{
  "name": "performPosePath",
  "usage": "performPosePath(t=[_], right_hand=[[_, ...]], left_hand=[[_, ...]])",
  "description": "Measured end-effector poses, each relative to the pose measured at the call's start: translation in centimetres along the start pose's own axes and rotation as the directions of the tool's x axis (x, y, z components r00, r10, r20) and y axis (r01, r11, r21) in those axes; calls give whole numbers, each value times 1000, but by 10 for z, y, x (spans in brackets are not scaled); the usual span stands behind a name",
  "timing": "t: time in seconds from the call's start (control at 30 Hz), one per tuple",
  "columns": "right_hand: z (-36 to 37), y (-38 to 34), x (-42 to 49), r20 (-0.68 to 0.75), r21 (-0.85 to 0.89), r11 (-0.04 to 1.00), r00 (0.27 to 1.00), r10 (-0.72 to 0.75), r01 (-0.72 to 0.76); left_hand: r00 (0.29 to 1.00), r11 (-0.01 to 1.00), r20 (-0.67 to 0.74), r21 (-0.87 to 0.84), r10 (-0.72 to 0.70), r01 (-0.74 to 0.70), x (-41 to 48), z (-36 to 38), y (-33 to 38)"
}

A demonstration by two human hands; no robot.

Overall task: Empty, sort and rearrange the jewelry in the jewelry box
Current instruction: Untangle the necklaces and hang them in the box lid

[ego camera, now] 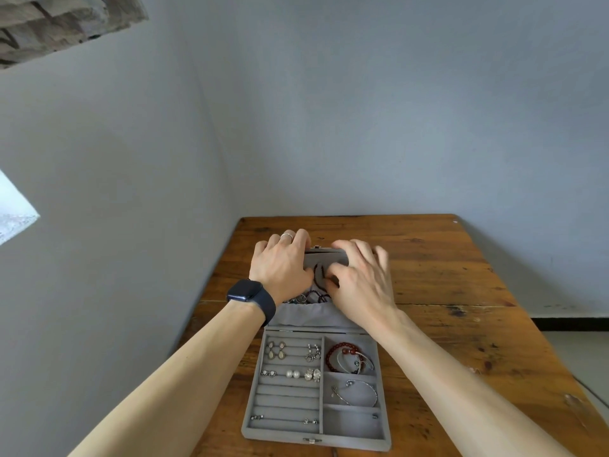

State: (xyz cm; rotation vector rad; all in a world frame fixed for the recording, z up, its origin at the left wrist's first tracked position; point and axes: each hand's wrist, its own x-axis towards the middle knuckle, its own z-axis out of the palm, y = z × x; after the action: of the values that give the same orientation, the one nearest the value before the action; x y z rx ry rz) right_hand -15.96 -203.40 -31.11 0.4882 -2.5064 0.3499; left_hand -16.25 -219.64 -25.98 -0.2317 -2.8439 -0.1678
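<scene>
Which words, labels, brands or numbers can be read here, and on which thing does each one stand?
No text can be read.
Watch: screen dark, nothing shown.
Jewelry box: no label visible.
White sheet at the left edge: faint marks, too blurred to read.
</scene>
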Motion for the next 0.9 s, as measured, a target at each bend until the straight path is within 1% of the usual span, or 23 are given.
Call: performPosePath(t=[0.07,0.13,0.17,0.2,0.27,0.37,0.43,0.57,0.63,0.7,0.8,0.9], right_hand=[[-1,4,-12,-40,10,1000,999,-29,29],[-1,11,-28,-111,69,997,993,50,-43],[-1,13,-37,-132,92,991,985,109,-97],[0,14,-45,-124,94,985,980,153,-142],[4,12,-58,-37,45,984,984,175,-173],[6,-1,-61,96,3,987,982,161,-162],[4,-11,-57,160,23,987,975,156,-161],[6,-23,-55,275,122,989,960,50,-86],[6,-21,-55,271,161,983,962,42,-88],[5,-17,-58,228,174,980,972,51,-92],[3,-10,-65,175,116,991,983,48,-69],[-3,-6,-72,159,66,997,987,29,-40]], left_hand=[[1000,1000,22,19,-5,5,0,1,-1],[999,999,46,44,-6,4,0,2,-2],[999,999,51,51,-3,0,-1,2,-2],[999,999,50,53,1,-4,-1,3,-2],[999,999,43,48,3,-6,-3,4,-2],[1000,999,29,43,1,-2,-4,5,-2],[1000,999,25,35,0,-1,-5,5,-2],[1000,1000,27,20,-4,3,-6,7,-2],[1000,1000,27,18,-5,5,-6,8,-2],[1000,1000,20,19,3,-4,-6,9,-2],[999,999,9,22,32,-33,-8,9,-4],[999,999,32,6,42,-42,-13,7,-5]])
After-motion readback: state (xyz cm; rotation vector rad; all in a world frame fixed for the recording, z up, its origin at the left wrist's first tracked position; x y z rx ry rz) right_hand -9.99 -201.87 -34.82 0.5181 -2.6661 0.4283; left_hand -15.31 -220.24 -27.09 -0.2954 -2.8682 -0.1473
